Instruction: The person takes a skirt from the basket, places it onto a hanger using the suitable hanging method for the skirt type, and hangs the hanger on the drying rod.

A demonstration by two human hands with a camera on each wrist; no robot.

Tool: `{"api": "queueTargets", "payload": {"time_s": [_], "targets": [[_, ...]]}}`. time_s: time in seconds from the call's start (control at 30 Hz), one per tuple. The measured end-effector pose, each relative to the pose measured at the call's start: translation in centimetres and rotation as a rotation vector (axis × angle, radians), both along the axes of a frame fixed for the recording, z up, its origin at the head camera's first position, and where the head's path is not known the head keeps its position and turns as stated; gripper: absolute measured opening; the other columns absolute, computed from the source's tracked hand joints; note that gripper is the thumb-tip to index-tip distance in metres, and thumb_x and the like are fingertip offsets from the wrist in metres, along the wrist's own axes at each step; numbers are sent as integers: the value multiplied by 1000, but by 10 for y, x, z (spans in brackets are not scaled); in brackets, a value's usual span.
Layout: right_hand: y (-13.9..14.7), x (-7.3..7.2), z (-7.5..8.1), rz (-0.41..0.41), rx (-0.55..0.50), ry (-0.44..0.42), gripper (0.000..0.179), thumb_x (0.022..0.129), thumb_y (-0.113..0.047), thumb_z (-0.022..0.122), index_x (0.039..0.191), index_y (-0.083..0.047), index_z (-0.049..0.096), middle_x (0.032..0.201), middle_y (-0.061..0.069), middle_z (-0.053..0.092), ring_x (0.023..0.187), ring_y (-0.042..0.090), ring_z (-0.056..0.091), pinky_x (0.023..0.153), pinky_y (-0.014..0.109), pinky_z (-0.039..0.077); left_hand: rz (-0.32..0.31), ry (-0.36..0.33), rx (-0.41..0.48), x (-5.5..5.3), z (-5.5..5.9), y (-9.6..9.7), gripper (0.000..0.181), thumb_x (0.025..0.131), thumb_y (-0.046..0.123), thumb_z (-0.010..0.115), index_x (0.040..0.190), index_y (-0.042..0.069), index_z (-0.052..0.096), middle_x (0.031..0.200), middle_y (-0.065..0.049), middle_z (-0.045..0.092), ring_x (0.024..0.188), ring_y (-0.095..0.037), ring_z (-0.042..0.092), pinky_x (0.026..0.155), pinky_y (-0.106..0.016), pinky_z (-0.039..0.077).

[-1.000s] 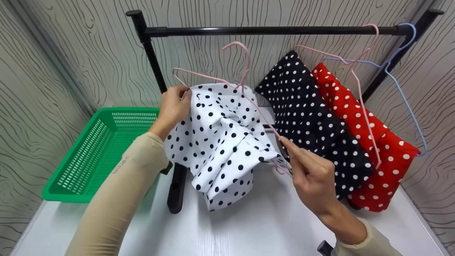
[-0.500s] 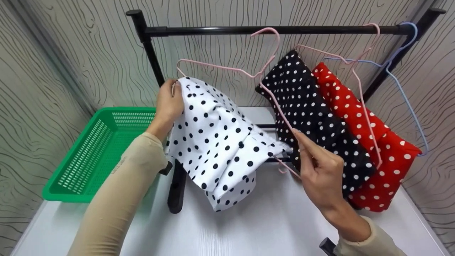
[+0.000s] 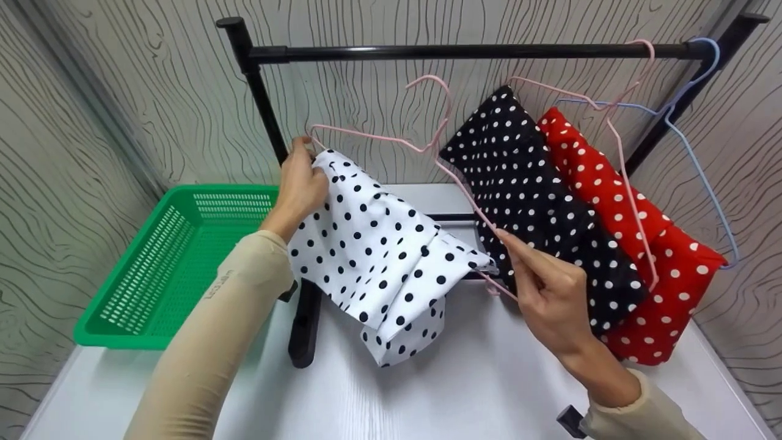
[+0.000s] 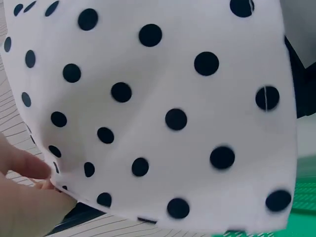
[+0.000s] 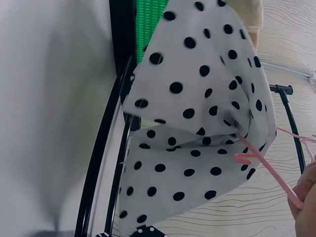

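Observation:
A white cloth with black dots [image 3: 379, 244] drapes over the bottom bar of a pink wire hanger [image 3: 421, 148]. With thumb and fingers, my left hand [image 3: 299, 189] pinches the cloth's upper left corner by the hanger's left end. My right hand [image 3: 550, 293] grips the hanger's right end, whose bar emerges from the cloth in the right wrist view. The hook stands below the rail, apart from it. Most of the lower bar is hidden by the fabric. Dotted cloth [image 4: 148, 98] fills most of the left wrist view, with thumb and fingertips at its edge.
A black rack rail [image 3: 458, 52] spans the back. At its right end hang a black dotted cloth [image 3: 525, 189] on a pink hanger and a red dotted cloth [image 3: 690, 293] on a blue hanger [image 3: 696, 162]. A green basket [image 3: 128, 293] stands left on the white table [image 3: 476, 379].
The hanger rose and shifted right, then came down again, ending right of where it began. The cloth's upper edge has dropped toward the right. My right hand has moved slightly right.

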State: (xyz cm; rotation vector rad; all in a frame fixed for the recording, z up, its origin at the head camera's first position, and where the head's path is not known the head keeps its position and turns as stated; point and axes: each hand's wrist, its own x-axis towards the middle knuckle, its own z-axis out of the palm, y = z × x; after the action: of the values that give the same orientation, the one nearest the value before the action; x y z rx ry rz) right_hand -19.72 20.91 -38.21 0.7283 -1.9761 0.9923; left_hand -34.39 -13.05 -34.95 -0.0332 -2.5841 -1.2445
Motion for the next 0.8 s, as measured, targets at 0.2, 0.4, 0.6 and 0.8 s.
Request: {"api": "queueTargets", "payload": {"time_s": [0.2,0.4,0.6,0.8], "targets": [[7,-4,-5,29,5,-20,42,86,22,63,120,1,74,59,-2,52,50,0,26,45,11,26,17,-69,4,-5,-2,5,73,107,32,49,163,9,8,153,-22,39,141,-36,43,118,-49,35],[9,-6,-7,29,0,-66,38,87,21,63,119,4,73,58,-2,52,50,0,28,45,13,26,30,-118,84,-9,-4,3,86,99,30,68,162,12,13,142,-16,53,128,-32,54,112,-46,42],[16,-13,-11,-75,51,-181,24,95,9,64,116,0,73,59,-8,47,49,4,36,44,16,31,39,-165,223,-8,-7,4,90,94,18,75,161,18,16,145,-16,51,128,-33,54,112,-45,42],[18,-19,-5,-116,107,-205,17,101,-1,61,112,0,74,61,-10,51,50,6,42,46,16,35,83,-174,223,-7,-10,6,87,93,16,76,159,20,19,141,-14,52,121,-32,57,106,-44,47]]}}
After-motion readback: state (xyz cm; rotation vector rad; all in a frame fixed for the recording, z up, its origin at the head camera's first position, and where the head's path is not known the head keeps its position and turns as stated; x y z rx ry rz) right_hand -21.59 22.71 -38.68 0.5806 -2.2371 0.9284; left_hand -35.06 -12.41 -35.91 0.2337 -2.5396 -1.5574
